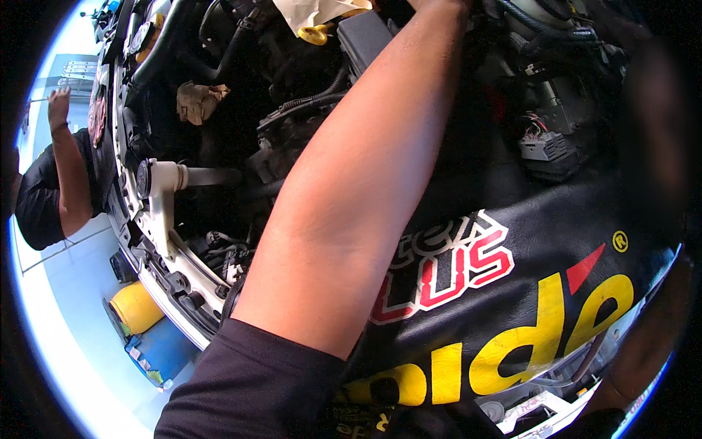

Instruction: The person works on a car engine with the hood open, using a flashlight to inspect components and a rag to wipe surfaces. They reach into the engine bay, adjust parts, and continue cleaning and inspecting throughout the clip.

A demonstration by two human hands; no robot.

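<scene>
My left arm [344, 197] reaches from the lower left across an open engine bay to the top edge. Only the base of my left hand [439, 4] shows there; its fingers are cut off. Near it lie a dark rectangular box [363, 40], a pale sheet of paper or cloth [311, 13] and a yellow ring-like part [314, 34]. Left of my forearm, a crumpled brown wad [199, 102] rests among the hoses. My right hand does not show; at the right rim there is only a dark, blurred shape.
A black fender cover [468, 336] with printed lettering drapes the near side. A white filler neck with a black cap [146, 179] stands at left. A pale connector with wires [545, 146] sits at right. Beyond are another person's raised arm [72, 172], a yellow drum [137, 309] and a blue drum [167, 355].
</scene>
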